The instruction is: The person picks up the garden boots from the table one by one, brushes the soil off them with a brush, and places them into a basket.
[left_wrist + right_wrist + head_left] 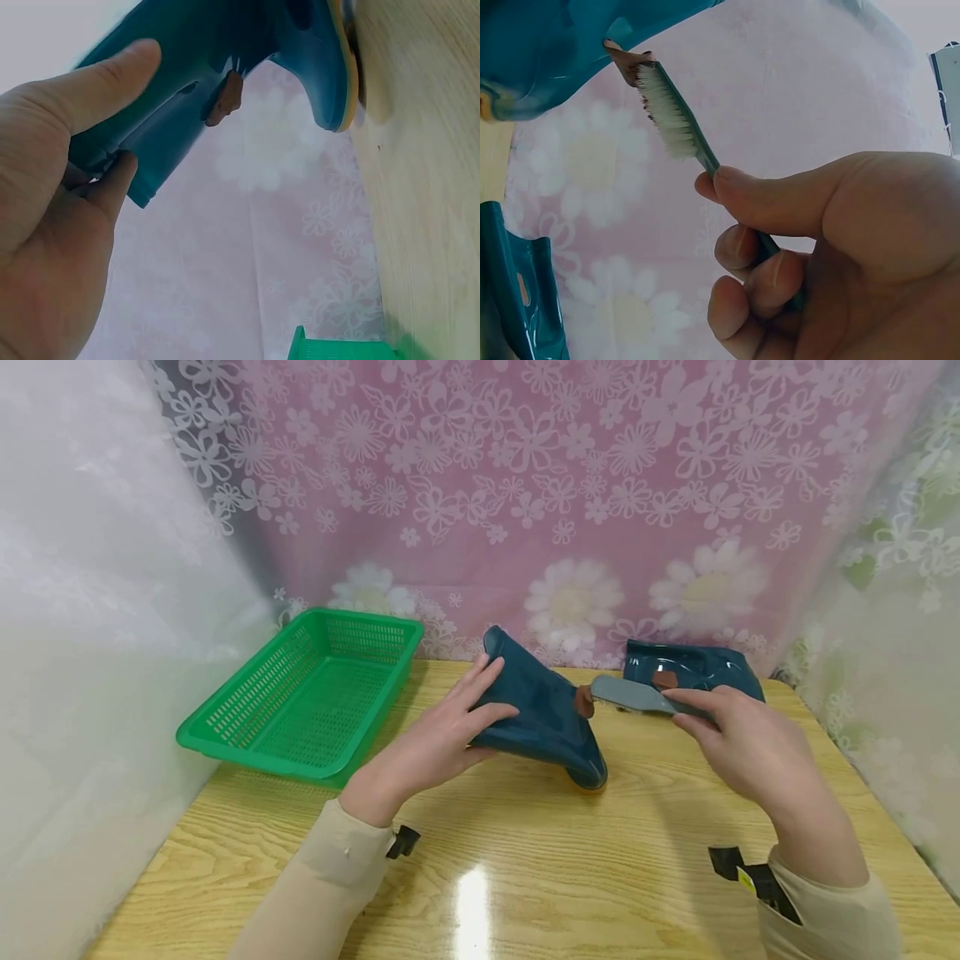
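Note:
My left hand (442,727) grips the shaft of a dark teal rubber boot (536,710), thumb on one side and fingers on the other. The boot is tilted, its toe low by the tabletop and its yellowish sole edge showing in the left wrist view. A brown, mud-like patch (626,64) sticks out from the boot's side. In my right hand (750,743) is a scrubbing brush (630,695), pinched by its grey-green handle. Its white bristles (666,116) have dark specks, and the tip of the brush meets the brown patch.
A second teal boot (712,667) lies on its side at the back right, with a brown patch (664,680) on it. To the left stands a green plastic basket (300,770). Behind the wooden table (600,877) hangs a pink floral curtain (465,527).

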`<state>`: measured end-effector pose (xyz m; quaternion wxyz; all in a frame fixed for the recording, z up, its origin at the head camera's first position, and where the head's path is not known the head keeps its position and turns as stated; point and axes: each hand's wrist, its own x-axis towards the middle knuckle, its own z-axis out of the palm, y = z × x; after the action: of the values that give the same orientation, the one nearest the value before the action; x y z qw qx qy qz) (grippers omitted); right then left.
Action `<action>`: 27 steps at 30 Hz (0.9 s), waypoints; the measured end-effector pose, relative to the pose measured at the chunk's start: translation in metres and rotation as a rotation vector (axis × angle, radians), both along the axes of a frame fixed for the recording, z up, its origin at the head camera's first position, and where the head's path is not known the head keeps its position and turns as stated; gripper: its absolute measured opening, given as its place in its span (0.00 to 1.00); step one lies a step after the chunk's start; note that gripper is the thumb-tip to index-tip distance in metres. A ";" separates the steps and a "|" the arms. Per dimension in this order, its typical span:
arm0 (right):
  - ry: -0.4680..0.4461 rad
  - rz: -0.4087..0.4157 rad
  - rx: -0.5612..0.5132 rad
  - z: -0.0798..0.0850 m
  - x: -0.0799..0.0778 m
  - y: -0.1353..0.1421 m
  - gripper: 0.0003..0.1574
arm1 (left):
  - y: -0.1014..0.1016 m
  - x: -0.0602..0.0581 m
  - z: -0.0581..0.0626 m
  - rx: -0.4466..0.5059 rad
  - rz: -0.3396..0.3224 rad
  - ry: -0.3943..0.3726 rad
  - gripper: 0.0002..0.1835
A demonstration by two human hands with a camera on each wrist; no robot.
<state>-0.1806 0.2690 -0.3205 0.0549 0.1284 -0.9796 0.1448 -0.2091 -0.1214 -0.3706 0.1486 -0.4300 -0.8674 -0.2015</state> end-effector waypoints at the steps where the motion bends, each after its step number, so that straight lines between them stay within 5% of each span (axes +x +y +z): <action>1: 0.002 -0.006 0.000 0.000 0.001 0.002 0.30 | 0.000 0.000 0.000 0.003 -0.002 0.013 0.31; 9: 0.017 -0.027 -0.013 -0.002 0.005 0.014 0.29 | -0.001 0.000 0.002 0.074 -0.021 0.100 0.23; 16: 0.031 -0.023 -0.017 0.000 0.007 0.021 0.30 | 0.005 -0.003 0.002 0.114 -0.031 0.286 0.21; 27: 0.048 -0.012 -0.025 -0.006 0.015 0.032 0.29 | 0.020 -0.003 0.028 0.050 -0.019 0.435 0.16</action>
<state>-0.1657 0.3013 -0.3265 0.0810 0.1254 -0.9768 0.1535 -0.2125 -0.1014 -0.3424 0.3409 -0.4676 -0.8056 -0.1267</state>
